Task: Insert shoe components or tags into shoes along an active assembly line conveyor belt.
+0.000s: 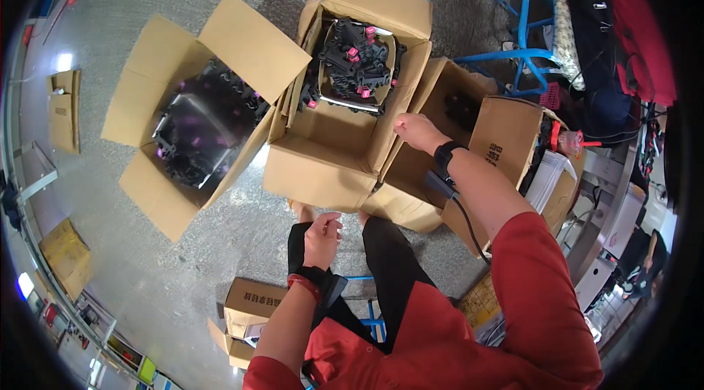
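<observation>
My right hand [418, 132] is closed above the right wall of the middle cardboard box [323, 177]. Whatever its fingers may hold is hidden. Over my lap, near that box's front, my left hand [323, 237] has its fingers curled in, and nothing shows in them. At the far end of the middle box sits a smaller inner carton full of black plastic parts [352, 71] with pink tags. The near end of this box shows bare cardboard. To its right, below my right hand, stands another open box [411, 170] with a few dark things at its far end.
On the left, a large open box [150, 122] holds more black parts under clear plastic film [202, 126]. Blue-framed chairs [524, 38] with bags stand at the far right. A carton [510, 129] and papers lie beside my right arm. A small carton [253, 298] stands near my left forearm.
</observation>
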The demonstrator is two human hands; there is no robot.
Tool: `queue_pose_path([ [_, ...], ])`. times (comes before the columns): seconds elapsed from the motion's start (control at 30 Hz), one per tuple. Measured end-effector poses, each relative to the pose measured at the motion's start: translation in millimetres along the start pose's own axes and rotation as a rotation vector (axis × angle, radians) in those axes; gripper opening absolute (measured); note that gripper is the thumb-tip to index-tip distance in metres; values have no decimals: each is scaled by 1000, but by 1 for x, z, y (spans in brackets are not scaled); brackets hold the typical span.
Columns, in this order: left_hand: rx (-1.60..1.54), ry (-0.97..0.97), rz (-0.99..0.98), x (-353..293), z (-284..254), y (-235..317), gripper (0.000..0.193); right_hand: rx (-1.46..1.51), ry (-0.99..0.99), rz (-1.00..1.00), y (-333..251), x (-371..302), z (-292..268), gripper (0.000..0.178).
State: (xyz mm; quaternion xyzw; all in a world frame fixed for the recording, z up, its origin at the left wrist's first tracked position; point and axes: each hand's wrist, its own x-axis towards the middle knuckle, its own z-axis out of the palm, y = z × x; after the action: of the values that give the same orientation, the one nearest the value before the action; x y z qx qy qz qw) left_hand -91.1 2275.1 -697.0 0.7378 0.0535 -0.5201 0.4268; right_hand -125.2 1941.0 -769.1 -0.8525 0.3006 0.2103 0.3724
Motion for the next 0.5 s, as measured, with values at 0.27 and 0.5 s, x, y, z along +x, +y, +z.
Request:
queue_pose_path([
  [0.27,-444,-116,-119,94,16,-24,18,-29,248,-116,40,90,65,20],
  [0.5,-424,-195,-65,120,11,-40,20,-525,516,-168,30,146,77,60],
])
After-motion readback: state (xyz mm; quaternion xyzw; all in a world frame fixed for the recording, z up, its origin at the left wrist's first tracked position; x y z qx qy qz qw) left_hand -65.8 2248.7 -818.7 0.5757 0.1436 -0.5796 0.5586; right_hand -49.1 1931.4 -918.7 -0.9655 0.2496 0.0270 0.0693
